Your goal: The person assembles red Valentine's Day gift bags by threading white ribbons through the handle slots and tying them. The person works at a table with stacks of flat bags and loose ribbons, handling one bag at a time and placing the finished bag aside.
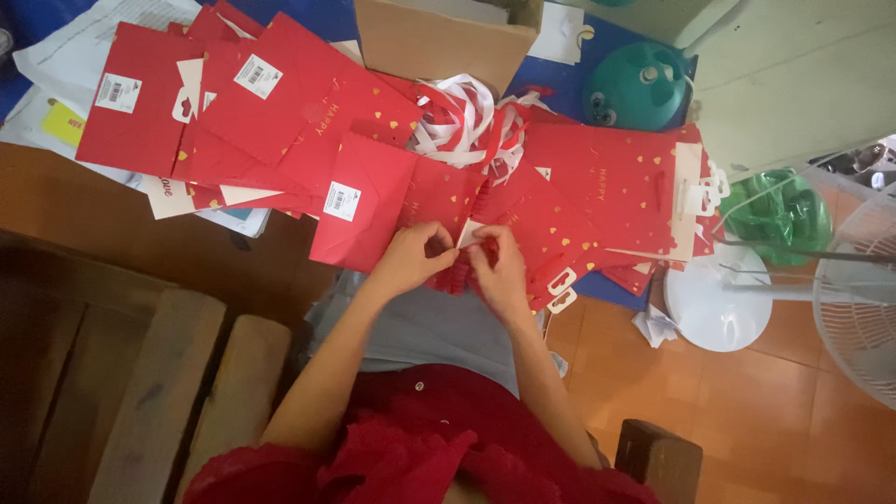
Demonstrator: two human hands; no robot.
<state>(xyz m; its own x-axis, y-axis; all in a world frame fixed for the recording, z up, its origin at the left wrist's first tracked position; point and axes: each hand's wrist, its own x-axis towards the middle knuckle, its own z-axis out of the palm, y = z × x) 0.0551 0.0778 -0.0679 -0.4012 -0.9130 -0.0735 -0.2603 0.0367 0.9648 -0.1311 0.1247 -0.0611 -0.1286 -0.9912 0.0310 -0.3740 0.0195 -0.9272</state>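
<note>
Biggest thing first: orange tiled floor (747, 411) on the right, dark wooden bench (140, 373) lower left, blue work surface (597, 56) up top. On it, an open cardboard box (439, 37) at top centre; teal round toy (639, 84) to its right. White fan base (714, 299) and fan grille (863, 299) stand at the right edge, green plastic bags (779, 210) just behind them. Two fanned stacks of flat red gift bags with gold hearts: left stack (252, 121) spreads up-left, barcode stickers showing; right stack (607, 196) spreads right, white handle tabs at its far end. Between the stacks, a tangle of white-and-red ribbon (467, 121). Person sits facing the piles, red top, arms reaching forward. Both hands meet at centre, just below the ribbon. Left hand (415, 257) is pinched narrow on the near edge of the red bag (457, 233) being worked; right hand (499, 266) is pinched on the same edge, touching a small white tab there. Fingertips nearly touch each other. The worked bag lies directly ahead of the hands, on top of the overlap between stacks, long axis running away from the person toward the ribbon. Both hands equally near; right hand sits slightly lower. What exactly is between the fingers is too small to tell beyond the white tab.
</note>
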